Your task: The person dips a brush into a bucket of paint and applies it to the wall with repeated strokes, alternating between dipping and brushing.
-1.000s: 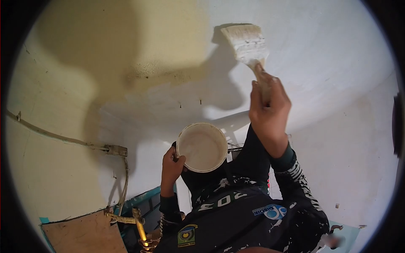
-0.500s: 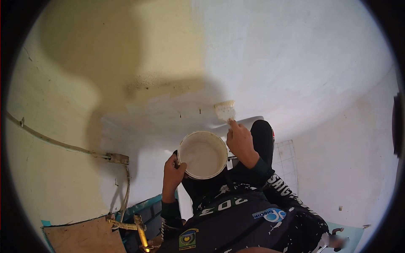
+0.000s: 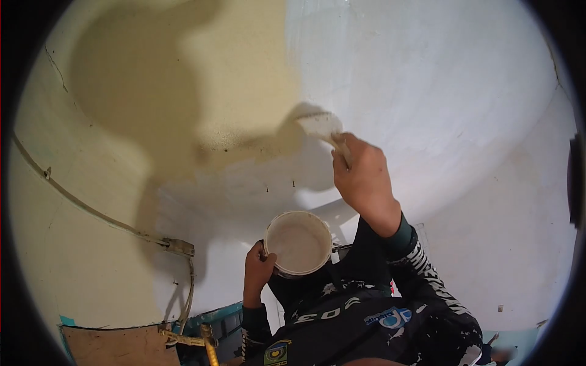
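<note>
the right hand is closed around the handle of the wide brush, near the wall; the left hand is clamped on the rim of the bucket, its thumb over the edge

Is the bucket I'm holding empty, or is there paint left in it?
Not empty: the bucket shows a pale, whitish surface inside its rim. How deep that goes, I cannot tell.
</note>
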